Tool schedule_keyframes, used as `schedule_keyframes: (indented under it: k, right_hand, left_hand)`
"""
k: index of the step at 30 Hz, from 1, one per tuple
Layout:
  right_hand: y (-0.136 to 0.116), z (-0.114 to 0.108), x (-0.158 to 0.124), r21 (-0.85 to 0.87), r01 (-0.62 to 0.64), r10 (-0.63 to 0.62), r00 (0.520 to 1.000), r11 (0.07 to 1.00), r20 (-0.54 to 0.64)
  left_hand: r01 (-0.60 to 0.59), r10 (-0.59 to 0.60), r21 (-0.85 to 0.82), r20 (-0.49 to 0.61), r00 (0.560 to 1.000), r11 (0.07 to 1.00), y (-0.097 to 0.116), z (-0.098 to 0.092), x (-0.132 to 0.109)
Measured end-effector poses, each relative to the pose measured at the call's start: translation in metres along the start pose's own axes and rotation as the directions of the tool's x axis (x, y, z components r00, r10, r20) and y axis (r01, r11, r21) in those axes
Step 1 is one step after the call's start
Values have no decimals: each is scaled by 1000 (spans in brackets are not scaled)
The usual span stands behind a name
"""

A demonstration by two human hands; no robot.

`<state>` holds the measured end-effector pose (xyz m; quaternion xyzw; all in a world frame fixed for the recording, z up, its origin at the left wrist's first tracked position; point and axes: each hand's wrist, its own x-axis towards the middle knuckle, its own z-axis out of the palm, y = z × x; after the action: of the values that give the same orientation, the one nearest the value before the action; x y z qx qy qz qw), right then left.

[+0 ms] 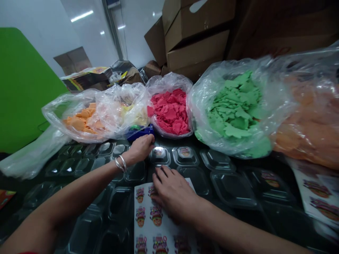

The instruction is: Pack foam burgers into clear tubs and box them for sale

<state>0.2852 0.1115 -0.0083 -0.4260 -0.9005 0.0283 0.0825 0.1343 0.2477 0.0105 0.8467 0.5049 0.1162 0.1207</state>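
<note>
Clear plastic lidded containers (185, 155) cover the table; I count two stickered, the rest bare. My right hand (173, 192) lies flat, fingers spread, on the white sheet of cartoon stickers (148, 225). My left hand (140, 148) curls loosely against one container, gripping nothing I can see.

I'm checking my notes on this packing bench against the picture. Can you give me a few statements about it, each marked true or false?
1. The right hand rests on a sticker sheet. True.
2. The left hand reaches into the bag of green pieces. False: it is at a blue object in front of the bags, near the bag of red pieces.
3. The left wrist wears silver bangles. True.
4. All the clear lidded containers carry stickers. False: only a few do.
5. Cardboard boxes are stacked behind the bags. True.
</note>
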Motion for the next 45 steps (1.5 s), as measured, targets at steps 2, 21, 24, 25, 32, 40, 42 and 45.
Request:
schedule_keyframes:
  k: [2,21,24,25,32,40,42,45]
  right_hand:
    - [0,-2,0,6,2,-2,1000,1000,-9]
    - [-11,-52,-49,103,-155,166,979,983,-114]
    - [-8,-62,-83,83,-342,345,938,936,-29]
    - [-7,-62,-91,60,-406,406,914,912,10]
    - [4,-48,-92,354,-638,616,765,684,187]
    - [26,-32,-72,680,-560,570,784,474,248]
    - [27,-34,-74,770,-534,564,776,349,283]
    - [26,-40,-75,804,-545,579,744,237,333]
  left_hand:
    - [-54,56,73,-14,998,996,-11,-6,-8]
    - [-203,158,-247,-190,969,948,-10,-25,-110]
    - [-267,287,-349,4,958,898,12,-28,-136]
    - [-294,324,-335,35,945,895,19,-25,-140]
    - [-385,409,-226,74,909,895,59,3,-120]
    - [-444,463,-139,154,873,885,88,29,-78]
    - [-375,430,-267,192,882,888,88,30,-74]
    - [-184,348,-529,228,909,829,80,26,-67]
